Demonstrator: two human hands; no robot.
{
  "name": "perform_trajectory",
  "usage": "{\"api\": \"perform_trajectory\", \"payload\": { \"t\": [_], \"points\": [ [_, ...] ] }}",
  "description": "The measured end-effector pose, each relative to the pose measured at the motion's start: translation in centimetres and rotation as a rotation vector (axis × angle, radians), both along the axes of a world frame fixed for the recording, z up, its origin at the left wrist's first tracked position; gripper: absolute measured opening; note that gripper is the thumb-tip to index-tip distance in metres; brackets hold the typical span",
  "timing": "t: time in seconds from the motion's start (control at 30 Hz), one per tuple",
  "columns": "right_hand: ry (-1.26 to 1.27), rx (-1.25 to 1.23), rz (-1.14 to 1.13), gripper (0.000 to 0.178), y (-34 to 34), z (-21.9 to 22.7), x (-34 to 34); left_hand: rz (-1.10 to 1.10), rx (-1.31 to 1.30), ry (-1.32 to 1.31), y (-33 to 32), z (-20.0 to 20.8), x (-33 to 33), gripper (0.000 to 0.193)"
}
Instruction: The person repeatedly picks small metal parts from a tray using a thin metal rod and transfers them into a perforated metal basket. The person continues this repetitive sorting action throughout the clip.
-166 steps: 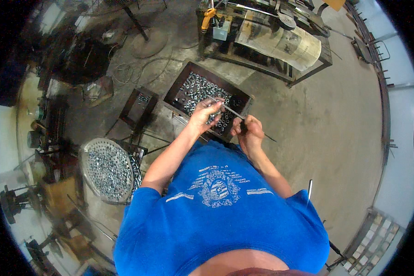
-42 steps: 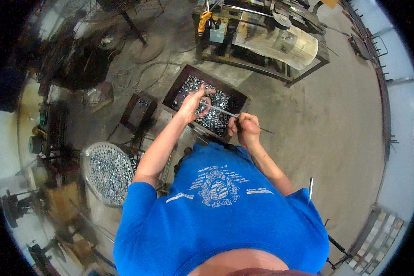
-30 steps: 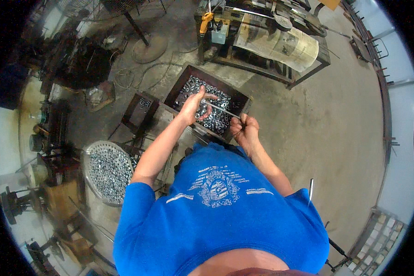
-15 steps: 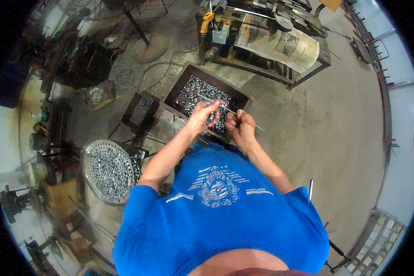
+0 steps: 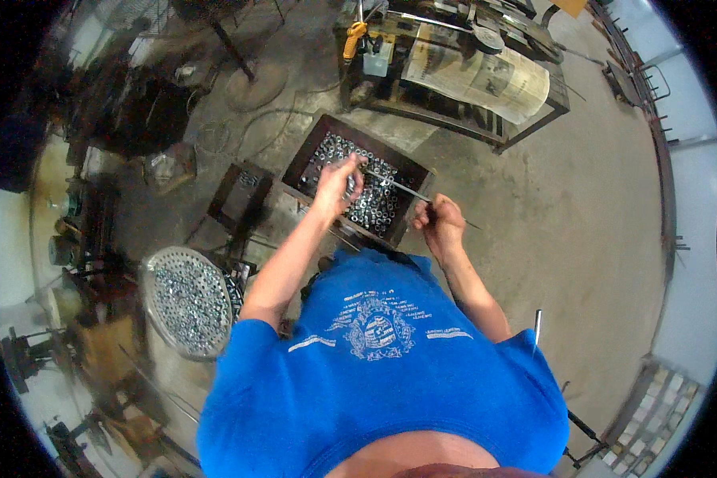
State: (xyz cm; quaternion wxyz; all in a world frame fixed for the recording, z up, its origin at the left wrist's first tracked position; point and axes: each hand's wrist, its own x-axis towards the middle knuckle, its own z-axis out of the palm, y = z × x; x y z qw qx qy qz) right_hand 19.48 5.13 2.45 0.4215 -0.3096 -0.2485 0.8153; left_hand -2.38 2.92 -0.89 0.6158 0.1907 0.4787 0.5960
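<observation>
A thin metal rod (image 5: pixel 410 190) slants over an open brown metal box (image 5: pixel 299 165). Shiny metal nuts (image 5: pixel 370 209) lie loose inside the box. My right hand (image 5: pixel 441 219) is closed around the rod by the box's right edge, and the rod's thin end sticks out past it. Above the nuts, my left hand (image 5: pixel 341 185) pinches at the rod's other end with thumb and forefinger. Whether a nut sits between those fingertips is too small to tell.
A round perforated pan (image 5: pixel 153 315) full of nuts stands at my left. Next to the box is a smaller dark tray (image 5: pixel 229 191). Ahead stands a metal bench (image 5: pixel 454 121) with newspaper (image 5: pixel 478 76) and a yellow-handled air gun (image 5: pixel 355 41). A fan stand (image 5: pixel 255 86) is far left.
My right hand has moved right with the rod, and my left hand has shifted slightly left and away from me. The hands are farther apart, with more rod showing between them.
</observation>
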Motion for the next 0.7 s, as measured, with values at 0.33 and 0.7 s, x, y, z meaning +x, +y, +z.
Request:
{"api": "perform_trajectory", "payload": {
  "t": [0.33, 0.7],
  "points": [
    [-0.094, 0.222, 0.097, 0.016, -2.2, 1.6, -1.5, -0.057, -0.156, 0.099, 1.4, -0.7, -3.6, 0.044],
    [-0.396, 0.759, 0.283, 0.014, -2.4, 1.3, -2.2, -0.01, -0.073, 0.024, 0.3, 1.5, -1.5, 0.032]
  ]
}}
